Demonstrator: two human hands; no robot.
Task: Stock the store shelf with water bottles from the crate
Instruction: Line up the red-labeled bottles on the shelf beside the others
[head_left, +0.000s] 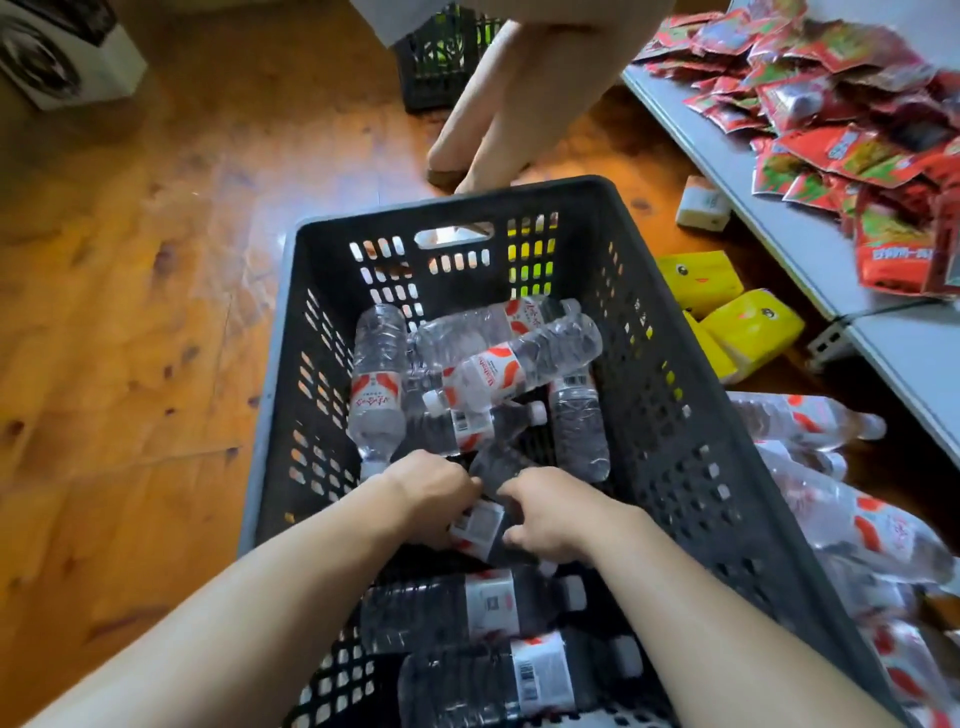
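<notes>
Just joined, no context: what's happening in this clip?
A person is reaching into a black plastic crate on the wooden floor with both hands. The left hand and right hand are both closed around one water bottle lying in the middle of the crate. Several more bottles lie loose in the crate. Other bottles already lie on the low shelf level to the right, below a grey shelf piled with red snack packets. Another person's legs stand beyond the crate.
</notes>
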